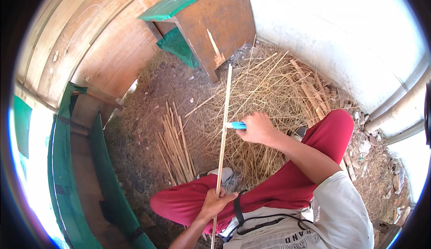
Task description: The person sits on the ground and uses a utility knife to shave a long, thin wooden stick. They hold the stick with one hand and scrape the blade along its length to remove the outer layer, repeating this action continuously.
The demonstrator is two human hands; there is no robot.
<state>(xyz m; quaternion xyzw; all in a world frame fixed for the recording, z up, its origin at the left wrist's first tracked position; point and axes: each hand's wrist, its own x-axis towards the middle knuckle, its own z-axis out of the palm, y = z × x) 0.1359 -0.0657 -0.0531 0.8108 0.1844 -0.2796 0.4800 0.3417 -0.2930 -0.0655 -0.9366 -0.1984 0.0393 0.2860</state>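
Grip: a pale strip (227, 94) is grasped near its near end by the left hand (216, 202); a blue-handled blade (239, 125) is clasped by the right hand (257, 128), set against mid-strip. Strip is held near-to-far, between bundled sticks (175, 143) left, shavings (265, 87) right.

Passage over ground (203, 136) between stick bundle (174, 143) and long wooden strip (222, 154). Straw heap (265, 87) obstructs right; brown cabinet (215, 22) bars far side; bent red-trousered legs (278, 182) hem near side.
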